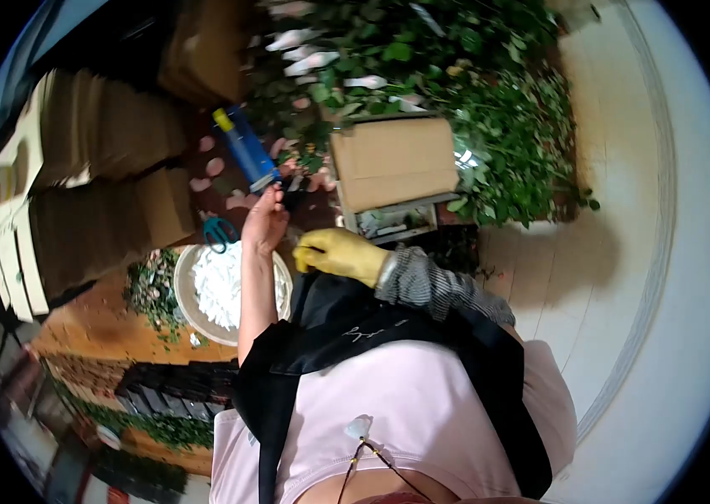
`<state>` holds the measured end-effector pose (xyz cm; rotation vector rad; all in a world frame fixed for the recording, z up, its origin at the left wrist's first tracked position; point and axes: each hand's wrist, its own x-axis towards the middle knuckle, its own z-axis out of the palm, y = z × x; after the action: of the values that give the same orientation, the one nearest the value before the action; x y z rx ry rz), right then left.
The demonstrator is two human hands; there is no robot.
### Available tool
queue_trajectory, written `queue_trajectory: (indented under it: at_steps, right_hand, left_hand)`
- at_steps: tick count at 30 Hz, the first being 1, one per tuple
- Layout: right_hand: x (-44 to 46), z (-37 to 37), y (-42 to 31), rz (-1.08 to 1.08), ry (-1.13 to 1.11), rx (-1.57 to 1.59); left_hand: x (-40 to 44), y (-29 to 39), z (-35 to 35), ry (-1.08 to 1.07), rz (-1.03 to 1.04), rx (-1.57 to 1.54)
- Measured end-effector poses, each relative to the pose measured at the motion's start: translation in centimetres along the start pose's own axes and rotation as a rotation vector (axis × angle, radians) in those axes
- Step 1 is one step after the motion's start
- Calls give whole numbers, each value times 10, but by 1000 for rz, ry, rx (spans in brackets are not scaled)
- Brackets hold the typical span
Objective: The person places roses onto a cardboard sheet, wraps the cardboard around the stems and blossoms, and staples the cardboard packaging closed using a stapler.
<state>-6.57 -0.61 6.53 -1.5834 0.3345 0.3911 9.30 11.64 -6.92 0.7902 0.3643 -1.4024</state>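
My bare left hand [264, 223] reaches up with its fingers drawn together at the metal end of a blue tool [241, 144] with a yellow tip. What the fingertips hold is too small to tell. To the right, my right hand [340, 254] wears a yellow glove, its fingers curled in front of the black apron [330, 307], with nothing visible in them. Teal-handled scissors [220, 235] lie left of my left wrist. Beside my left forearm stands a round tub [186, 312] of small white pieces. A cardboard-covered box [393, 164] sits beyond my gloved hand.
Stacks of folded cardboard [103, 227] stand at the left. Leafy green stems [506, 126] with wrapped pale blooms [311, 63] cover the upper right. Pink petals [215, 166] lie scattered around the blue tool. Dark packed bundles [174, 391] are at the lower left.
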Motion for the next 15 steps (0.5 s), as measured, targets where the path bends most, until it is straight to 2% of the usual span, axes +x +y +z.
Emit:
queue_trajectory:
  at_steps: [2,4,6,9,10,12,13,14,15]
  right_hand:
    - [0,-2,-27,-185,206,-293]
    - [-8,-13,-50,-187,204,-246]
    - [-7,-15,-20,-320,266,-404]
    - [-31,-32,-10,-332,254,-355]
    - [-53,-43,-31,-145,82,-90]
    - [-88,-63,-31,-311,60,-9]
    - [-105,-75,-30,-357,157,38]
    - [-122,-87,-28,-401,252,83]
    - [-140,-99,-23,-466,449,110]
  left_hand:
    - [17,0,9,-42,-37,27]
    - [24,-2,16,-74,-66,58]
    - [26,-9,17,-103,-76,66]
    - [34,-36,13,-125,-50,3]
    - [27,-39,26,-113,-6,-27]
    - [5,-35,64,21,255,15]
    - [-43,-26,190,151,603,189]
    - [-45,-21,218,244,846,391]
    - [-45,-13,238,179,1044,735]
